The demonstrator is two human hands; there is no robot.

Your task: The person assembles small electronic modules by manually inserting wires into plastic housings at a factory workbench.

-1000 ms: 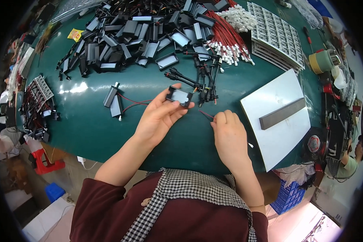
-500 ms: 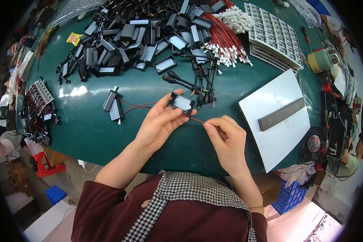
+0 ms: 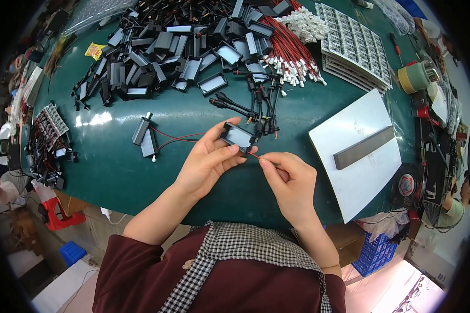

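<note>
A small black rectangular plastic housing (image 3: pixel 238 136) with a pale inside is gripped between the thumb and fingers of my left hand (image 3: pixel 208 159). From its near right corner runs a short red wire (image 3: pixel 253 155). My right hand (image 3: pixel 288 175) pinches the end of that wire between thumb and forefinger. Another red wire (image 3: pixel 180 139) reaches from behind my left hand to a pair of black housings (image 3: pixel 145 136) lying on the table at left. Just beyond my hands lie several black cables with connectors (image 3: pixel 263 107).
A heap of black housings (image 3: pixel 167 55) covers the far side of the green table (image 3: pixel 109 177). Red wires with white plugs (image 3: pixel 295 68) and stacked circuit-board panels (image 3: pixel 355 44) lie at far right. On a white board (image 3: pixel 357 182) at right rests a dark bar (image 3: pixel 364 147).
My right hand has moved slightly left, closer to the housing, and less red wire shows between them. The housing has shifted a little to the right and turned in my left hand.
</note>
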